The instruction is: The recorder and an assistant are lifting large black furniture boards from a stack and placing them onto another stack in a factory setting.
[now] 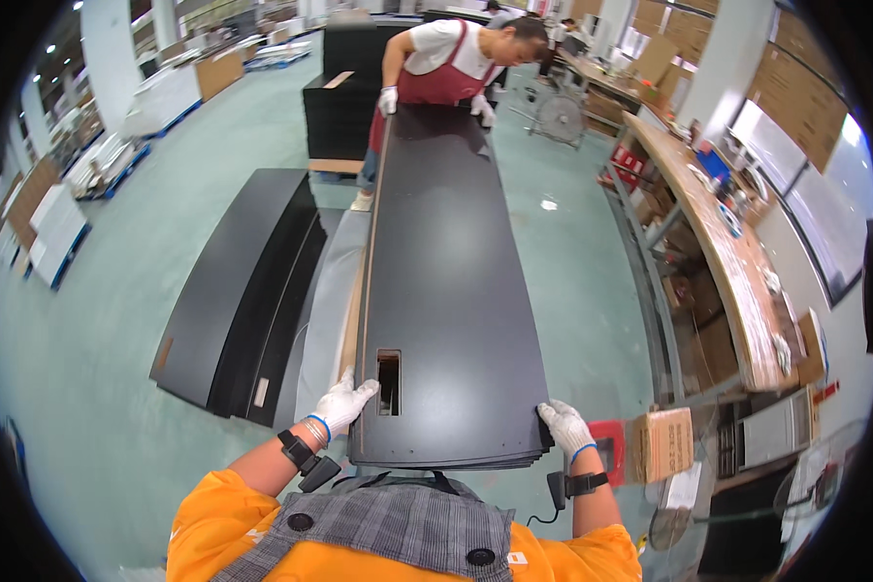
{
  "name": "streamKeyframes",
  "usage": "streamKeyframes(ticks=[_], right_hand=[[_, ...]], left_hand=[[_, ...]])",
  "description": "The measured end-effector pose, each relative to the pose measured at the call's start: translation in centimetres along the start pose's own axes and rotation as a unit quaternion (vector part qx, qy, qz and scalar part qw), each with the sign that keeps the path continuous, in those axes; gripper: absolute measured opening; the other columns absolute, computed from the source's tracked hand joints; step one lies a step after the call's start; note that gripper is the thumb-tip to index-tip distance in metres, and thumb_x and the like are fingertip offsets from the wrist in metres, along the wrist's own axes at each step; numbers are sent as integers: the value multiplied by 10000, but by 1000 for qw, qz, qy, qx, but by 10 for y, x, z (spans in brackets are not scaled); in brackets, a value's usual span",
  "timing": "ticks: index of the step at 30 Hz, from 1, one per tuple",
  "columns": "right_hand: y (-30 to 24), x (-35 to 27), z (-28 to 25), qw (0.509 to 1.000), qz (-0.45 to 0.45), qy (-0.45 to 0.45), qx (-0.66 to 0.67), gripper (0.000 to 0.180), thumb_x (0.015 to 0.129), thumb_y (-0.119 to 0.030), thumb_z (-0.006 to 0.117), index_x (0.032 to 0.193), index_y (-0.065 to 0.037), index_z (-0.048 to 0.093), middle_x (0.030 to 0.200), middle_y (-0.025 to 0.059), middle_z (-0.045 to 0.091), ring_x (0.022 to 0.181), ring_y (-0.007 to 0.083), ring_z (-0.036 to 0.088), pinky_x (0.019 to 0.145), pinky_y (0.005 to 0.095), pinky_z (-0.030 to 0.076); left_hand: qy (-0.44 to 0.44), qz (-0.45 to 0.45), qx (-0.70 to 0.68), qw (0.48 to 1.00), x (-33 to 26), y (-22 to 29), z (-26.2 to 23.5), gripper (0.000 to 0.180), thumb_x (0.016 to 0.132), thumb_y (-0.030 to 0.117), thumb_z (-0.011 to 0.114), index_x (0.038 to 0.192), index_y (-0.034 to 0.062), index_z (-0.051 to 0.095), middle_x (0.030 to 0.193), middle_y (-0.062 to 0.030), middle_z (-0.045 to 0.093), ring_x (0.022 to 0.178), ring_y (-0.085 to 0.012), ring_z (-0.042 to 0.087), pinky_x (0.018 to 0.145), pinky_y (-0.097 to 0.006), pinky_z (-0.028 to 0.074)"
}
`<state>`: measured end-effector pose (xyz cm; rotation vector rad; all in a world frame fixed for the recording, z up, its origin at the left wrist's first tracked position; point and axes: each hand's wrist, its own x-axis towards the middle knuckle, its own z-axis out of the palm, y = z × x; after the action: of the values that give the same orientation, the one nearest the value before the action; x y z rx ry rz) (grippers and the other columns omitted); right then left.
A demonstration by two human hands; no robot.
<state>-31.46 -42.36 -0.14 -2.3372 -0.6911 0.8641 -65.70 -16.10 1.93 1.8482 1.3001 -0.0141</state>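
Note:
A long dark grey panel (446,262) lies on top of a stack of like panels, its near end toward me. Close to its near left corner is a rectangular cut-out (389,382). My left hand (343,404), in a white knit glove, grips the panel's left edge beside the cut-out, thumb on top. On the right edge near the corner, my gloved right hand (565,427) is closed round the panel; its fingertips are partly hidden. Across from me a co-worker in a dark red apron (446,85) leans over the far end, gloved hands at both its corners.
More dark panels (233,281) lie stacked on the left. Behind the co-worker stands a tall black stack (335,121). Along the right runs a wooden workbench (718,242) with tools. A cardboard box (663,444) sits right of my right hand; a floor fan (560,118) stands farther back.

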Motion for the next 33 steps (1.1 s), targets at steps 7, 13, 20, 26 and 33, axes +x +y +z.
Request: streamKeyframes(ticks=[7,13,20,26,33], right_hand=[[-12,-3,3,994,10,10,-110,746,936,-589,460,1375,12,507,1402,254,504,1329,389,458,1107,449,355],[-12,-1,4,991,11,24,-129,668,956,-556,447,1368,-34,513,1361,228,542,1282,395,498,1068,491,387],[-7,4,3,992,-7,27,-121,674,958,-548,455,1360,-9,510,1367,234,532,1277,394,503,1049,505,406],[-4,3,5,994,-11,21,-109,671,961,-538,460,1368,-6,501,1380,232,521,1286,393,494,1045,508,409],[-4,0,5,993,-12,34,-111,659,962,-529,462,1379,-20,495,1383,229,519,1281,395,498,1045,508,407]], left_hand=[[16,-31,-12,999,-3,0,11,924,947,653,377,1501,-72,230,1354,-344,497,1284,-424,496,1064,-397,399],[10,-53,-3,999,-11,14,11,914,953,654,362,1494,-74,247,1416,-334,440,1338,-432,427,1107,-405,345],[34,-56,8,998,-7,15,17,906,945,656,361,1513,-37,227,1331,-350,510,1272,-463,487,1066,-428,392],[37,-57,33,997,-1,7,21,925,935,691,331,1522,-16,230,1294,-357,537,1240,-478,513,1050,-437,409],[39,-56,35,997,0,8,22,942,931,708,306,1516,-27,233,1270,-369,544,1216,-491,524,1036,-456,416]])
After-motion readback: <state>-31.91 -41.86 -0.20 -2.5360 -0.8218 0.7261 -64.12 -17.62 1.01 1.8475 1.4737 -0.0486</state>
